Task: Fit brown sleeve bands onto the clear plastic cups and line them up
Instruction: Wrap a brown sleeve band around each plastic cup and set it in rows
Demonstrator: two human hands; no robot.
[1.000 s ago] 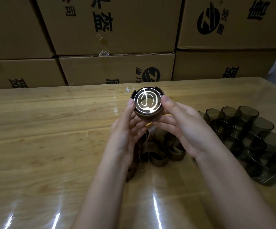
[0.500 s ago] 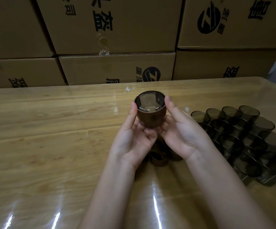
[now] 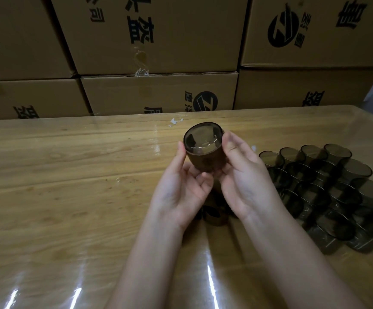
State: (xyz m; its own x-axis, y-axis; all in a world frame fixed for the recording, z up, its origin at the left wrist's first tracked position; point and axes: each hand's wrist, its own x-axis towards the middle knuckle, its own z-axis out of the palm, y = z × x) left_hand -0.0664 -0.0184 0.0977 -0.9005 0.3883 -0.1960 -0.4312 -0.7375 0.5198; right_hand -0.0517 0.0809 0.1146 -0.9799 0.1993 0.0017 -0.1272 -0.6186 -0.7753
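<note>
Head view. Both hands hold one clear plastic cup [image 3: 203, 141] above the table [image 3: 58, 175], just above centre frame, tilted so that one circular end faces the camera. A brown sleeve band [image 3: 205, 163] wraps the cup's wall. The left hand [image 3: 181, 188] has its thumb along the cup's left side and its fingers curled beneath it; the right hand [image 3: 243, 181] has its thumb against the right edge and its fingers curled under the cup. Loose bands [image 3: 214, 217] lie on the table below the hands, partly hidden by them. At centre right, standing cups [image 3: 328, 188] are packed in touching rows. Stacked cardboard boxes [image 3: 158, 41] fill the upper frame.
</note>
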